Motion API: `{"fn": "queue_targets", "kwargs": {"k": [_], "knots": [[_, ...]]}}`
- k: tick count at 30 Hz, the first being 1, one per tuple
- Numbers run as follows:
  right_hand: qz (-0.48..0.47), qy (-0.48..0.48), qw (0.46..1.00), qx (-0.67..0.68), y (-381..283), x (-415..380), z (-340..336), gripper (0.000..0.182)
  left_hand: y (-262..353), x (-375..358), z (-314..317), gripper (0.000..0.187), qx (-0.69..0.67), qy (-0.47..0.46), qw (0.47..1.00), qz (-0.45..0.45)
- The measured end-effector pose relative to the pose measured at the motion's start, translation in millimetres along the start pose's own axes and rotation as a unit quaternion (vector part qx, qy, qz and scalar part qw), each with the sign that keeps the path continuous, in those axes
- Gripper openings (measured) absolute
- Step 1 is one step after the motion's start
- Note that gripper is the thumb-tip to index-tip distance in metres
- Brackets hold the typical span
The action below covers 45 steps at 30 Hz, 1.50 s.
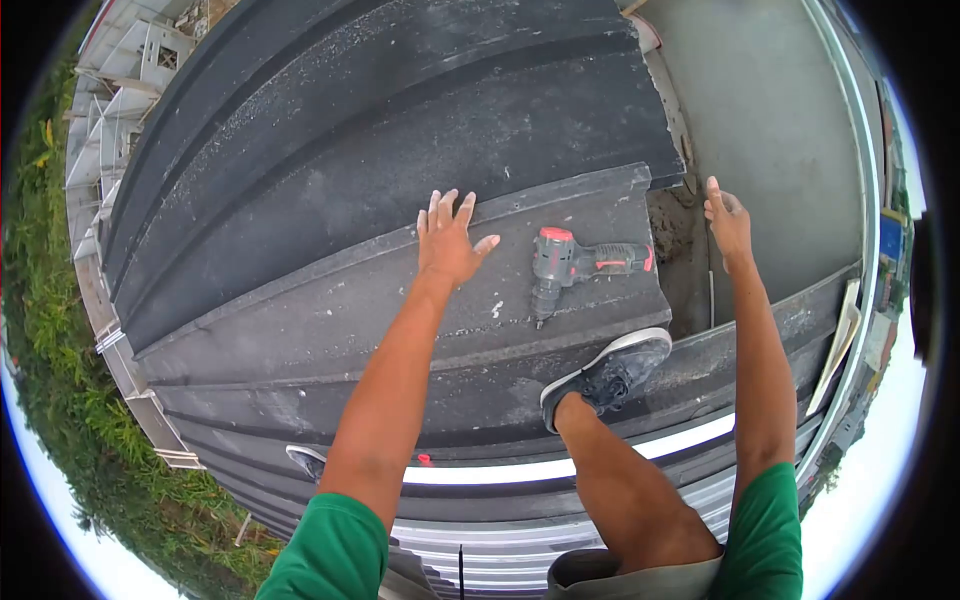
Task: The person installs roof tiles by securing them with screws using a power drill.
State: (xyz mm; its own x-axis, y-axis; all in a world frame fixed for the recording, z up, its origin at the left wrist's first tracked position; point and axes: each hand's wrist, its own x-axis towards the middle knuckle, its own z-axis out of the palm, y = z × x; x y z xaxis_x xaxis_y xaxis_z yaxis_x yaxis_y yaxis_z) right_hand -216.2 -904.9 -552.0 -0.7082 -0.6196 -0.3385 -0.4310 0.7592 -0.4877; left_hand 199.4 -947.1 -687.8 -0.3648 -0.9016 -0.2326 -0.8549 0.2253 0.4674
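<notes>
Grip of our left hand (450, 243) was released, fingers spread at far edge of roof sheet (300, 315). Our right hand (730, 228) was half curled beyond sheet's right end; we couldn't tell whether it held anything. Drill (572, 262) lay on sheet between our hands, near shoe (618, 370).

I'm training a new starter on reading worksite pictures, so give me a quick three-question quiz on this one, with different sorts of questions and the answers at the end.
1. Which tool lies on the dark metal sheet?
a) hammer
b) power drill
c) hand saw
2. True or false: the right hand is gripping the power drill.
3. Fill the gap: the left hand is on the arm with a ____ sleeve.

Key: 1 b; 2 false; 3 green
</notes>
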Motion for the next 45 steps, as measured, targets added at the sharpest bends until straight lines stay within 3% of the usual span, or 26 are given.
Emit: {"fn": "queue_targets", "kwargs": {"k": [2, 5, 11, 12, 14, 16, 17, 21, 23, 28, 32, 38, 40, 41, 45], "knots": [[-0.01, -0.015, 1.0, 0.016, -5.7, 33.9, 16.1, 0.08, -3.0, 8.3, 24.7, 0.063, -0.05, 0.02, 0.998, -0.017], [0.011, -0.04, 0.998, 0.047, -8.9, 69.0, 34.5, 0.09, 5.9, -5.5, 21.2, 0.046, -0.144, 0.189, 0.971, 0.02], [0.032, -0.132, 0.991, 0.009, -29.3, 92.3, 50.8, 0.094, 14.1, -24.6, 24.3, 0.041, -0.104, 0.274, 0.956, 0.034], [0.052, -0.147, 0.987, -0.029, -34.6, 91.6, 54.0, 0.095, 14.3, -23.3, 23.7, 0.043, -0.124, 0.267, 0.955, 0.031], [-0.003, -0.135, 0.99, -0.046, -17.8, 106.3, 71.5, 0.09, 13.9, -20.0, 23.2, 0.045, -0.146, 0.256, 0.955, 0.022], [-0.003, -0.102, 0.994, -0.034, -21.6, 102.2, 79.6, 0.082, 8.8, -3.9, 19.8, 0.055, -0.134, 0.179, 0.974, 0.024], [0.007, -0.098, 0.995, -0.028, -27.0, 97.2, 76.1, 0.072, 11.2, -0.8, 21.2, 0.062, -0.089, 0.177, 0.98, 0.017], [-0.03, -0.054, 0.995, -0.084, -26.6, 96.2, 78.5, 0.072, 5.6, 4.5, 43.4, 0.061, -0.043, 0.166, 0.985, 0.024], [-0.053, -0.039, 0.99, -0.126, -23.0, 103.2, 77.3, 0.059, 3.2, 4.9, 45.3, 0.063, -0.038, 0.178, 0.983, 0.029], [-0.075, -0.013, 0.991, -0.105, -25.1, 103.0, 73.9, 0.061, 5.8, 3.6, 42.8, 0.061, -0.036, 0.189, 0.981, 0.021], [-0.067, -0.061, 0.993, -0.071, -22.8, 108.3, 72.9, 0.064, 5.5, 0.7, 43.7, 0.062, -0.034, 0.202, 0.978, 0.029], [-0.116, -0.017, 0.989, -0.092, -24.4, 107.7, 75.9, 0.061, -3.5, 5.6, 39.6, 0.057, -0.051, 0.199, 0.977, 0.054], [-0.079, -0.059, 0.99, -0.104, -25.7, 101.1, 63.9, 0.063, -1.9, -3.4, 37.3, 0.057, -0.036, 0.199, 0.978, 0.052], [-0.11, -0.04, 0.984, -0.131, -13.0, 115.6, 64.4, 0.064, -0.3, -1.9, 38.7, 0.057, -0.038, 0.191, 0.98, 0.046], [-0.077, -0.056, 0.989, -0.114, -17.2, 114.7, 60.2, 0.065, -4.2, 1.9, 41.0, 0.056, -0.038, 0.179, 0.983, 0.037]]}}
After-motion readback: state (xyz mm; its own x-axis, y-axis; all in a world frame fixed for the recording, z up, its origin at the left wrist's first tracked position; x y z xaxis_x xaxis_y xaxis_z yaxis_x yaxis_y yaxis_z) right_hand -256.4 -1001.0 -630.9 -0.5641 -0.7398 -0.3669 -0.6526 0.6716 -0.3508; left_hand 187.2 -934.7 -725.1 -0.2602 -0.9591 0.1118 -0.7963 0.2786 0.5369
